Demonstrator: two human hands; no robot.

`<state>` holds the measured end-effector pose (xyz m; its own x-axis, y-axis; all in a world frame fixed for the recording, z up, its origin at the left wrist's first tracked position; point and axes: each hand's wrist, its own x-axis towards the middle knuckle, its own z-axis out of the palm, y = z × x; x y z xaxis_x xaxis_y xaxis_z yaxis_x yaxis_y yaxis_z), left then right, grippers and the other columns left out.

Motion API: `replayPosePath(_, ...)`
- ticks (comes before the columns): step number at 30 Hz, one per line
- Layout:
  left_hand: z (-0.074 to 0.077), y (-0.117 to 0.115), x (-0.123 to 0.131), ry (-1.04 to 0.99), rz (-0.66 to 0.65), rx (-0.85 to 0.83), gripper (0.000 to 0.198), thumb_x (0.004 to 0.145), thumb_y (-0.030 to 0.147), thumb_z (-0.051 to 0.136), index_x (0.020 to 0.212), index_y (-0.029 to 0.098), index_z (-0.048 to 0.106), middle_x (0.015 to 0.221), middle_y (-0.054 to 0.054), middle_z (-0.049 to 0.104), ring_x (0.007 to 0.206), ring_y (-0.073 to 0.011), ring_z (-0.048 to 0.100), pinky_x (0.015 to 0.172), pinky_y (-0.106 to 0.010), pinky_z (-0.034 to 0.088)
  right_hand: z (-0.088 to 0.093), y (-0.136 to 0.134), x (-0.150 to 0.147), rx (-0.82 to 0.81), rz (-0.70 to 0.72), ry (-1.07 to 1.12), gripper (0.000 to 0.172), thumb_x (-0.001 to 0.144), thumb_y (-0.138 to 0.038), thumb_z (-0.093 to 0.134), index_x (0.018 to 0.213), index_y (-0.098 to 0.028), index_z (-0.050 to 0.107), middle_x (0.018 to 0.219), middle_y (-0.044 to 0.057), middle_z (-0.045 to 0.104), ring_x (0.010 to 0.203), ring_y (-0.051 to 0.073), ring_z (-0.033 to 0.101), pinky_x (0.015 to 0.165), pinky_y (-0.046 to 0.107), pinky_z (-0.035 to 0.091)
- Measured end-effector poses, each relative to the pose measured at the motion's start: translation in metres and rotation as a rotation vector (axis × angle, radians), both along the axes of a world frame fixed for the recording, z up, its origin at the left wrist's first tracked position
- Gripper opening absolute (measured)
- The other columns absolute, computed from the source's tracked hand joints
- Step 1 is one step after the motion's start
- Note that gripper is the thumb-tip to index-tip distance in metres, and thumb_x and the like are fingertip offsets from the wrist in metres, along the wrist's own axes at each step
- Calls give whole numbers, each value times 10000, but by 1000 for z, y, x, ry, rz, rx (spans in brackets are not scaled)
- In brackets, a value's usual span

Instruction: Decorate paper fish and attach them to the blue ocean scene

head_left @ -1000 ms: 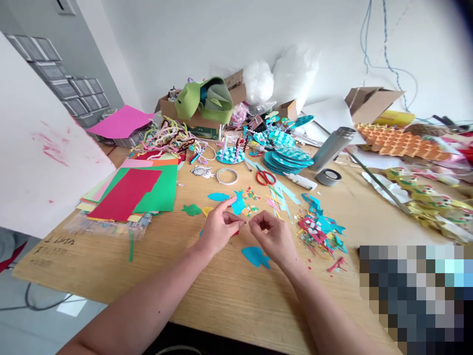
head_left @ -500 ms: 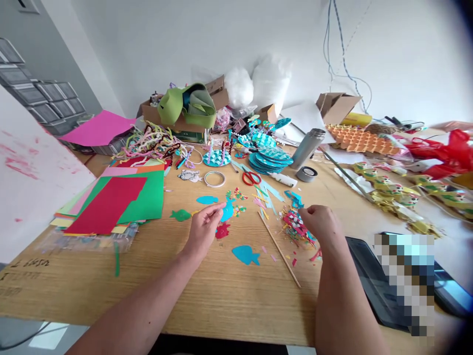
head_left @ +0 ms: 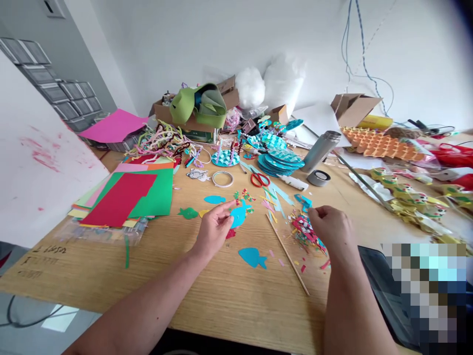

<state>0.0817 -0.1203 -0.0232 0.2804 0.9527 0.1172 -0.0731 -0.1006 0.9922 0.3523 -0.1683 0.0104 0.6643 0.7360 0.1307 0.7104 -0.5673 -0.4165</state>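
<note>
Between the thumb and fingers of my left hand (head_left: pixel 216 224) is a blue paper fish (head_left: pixel 239 215), held a little above the table. My right hand (head_left: pixel 331 224) is closed at the edge of a pile of coloured paper scraps (head_left: pixel 307 228); a curled blue paper scrap (head_left: pixel 303 201) lies by its fingertips. I cannot make out what, if anything, that hand pinches. Below my left hand a larger blue fish cut-out (head_left: pixel 253 258) lies flat. A green fish (head_left: pixel 188 213), a slim blue fish (head_left: pixel 214 199) and a partly hidden red cut-out (head_left: pixel 231 233) lie around it.
A wooden stick (head_left: pixel 288 256) lies between my forearms. Red scissors (head_left: pixel 260 180), a tape roll (head_left: pixel 222 179) and a steel flask (head_left: pixel 322 150) stand or lie farther back. Coloured paper sheets (head_left: pixel 118 199) are stacked at left, a dark tablet (head_left: pixel 384 296) at right.
The view has swung slightly left, so everything appears shifted right. The blue fish in my left hand is turned and shows more fully. My right hand stays closed beside the scraps.
</note>
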Motion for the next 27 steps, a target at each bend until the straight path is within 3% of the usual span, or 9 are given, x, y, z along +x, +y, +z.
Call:
replayPosePath(4, 2, -3, 0, 37, -8, 3, 483, 774, 194, 573, 1251, 119, 569, 734, -12, 678, 643, -110, 617, 620, -197, 500, 2, 6, -40, 203, 258, 451, 297, 711, -455, 557, 655, -169, 619, 508, 13, 541, 493, 147, 487, 488, 262, 342)
replayPosePath(7, 3, -4, 0, 71, 4, 29, 480, 775, 187, 575, 1250, 117, 564, 716, -11, 667, 636, -104, 588, 614, -188, 471, -3, 8, -71, 220, 478, 751, 306, 678, -463, 622, 685, -157, 627, 564, 9, 569, 528, 133, 507, 515, 252, 393)
replayPosePath(9, 4, -4, 0, 74, 4, 17, 481, 774, 188, 579, 1249, 117, 561, 751, -25, 679, 660, -111, 592, 627, -193, 466, -7, 8, -85, 202, 540, 850, 297, 673, -448, 644, 708, -154, 637, 595, 11, 585, 537, 130, 515, 523, 253, 412)
replayPosePath(13, 6, -5, -1, 64, -7, -5, 481, 778, 207, 582, 1251, 124, 558, 783, -33, 685, 671, -120, 597, 619, -197, 461, -12, 7, -99, 182, 578, 914, 295, 693, -444, 653, 746, -154, 654, 624, 15, 605, 543, 126, 518, 516, 249, 420)
replayPosePath(17, 8, -6, -1, 97, -10, 22, 468, 792, 197, 560, 1254, 119, 549, 765, -32, 680, 644, -117, 592, 595, -193, 460, -15, 5, -105, 193, 586, 836, 299, 718, -452, 637, 697, -154, 635, 590, 10, 585, 528, 124, 499, 507, 251, 407)
replayPosePath(27, 6, -11, -1, 216, 26, 204, 437, 843, 171, 504, 1280, 163, 524, 788, -41, 689, 690, -133, 636, 649, -208, 496, -24, 2, -122, 286, 624, 788, 275, 749, -428, 639, 757, -153, 642, 650, 26, 615, 551, 125, 496, 504, 250, 378)
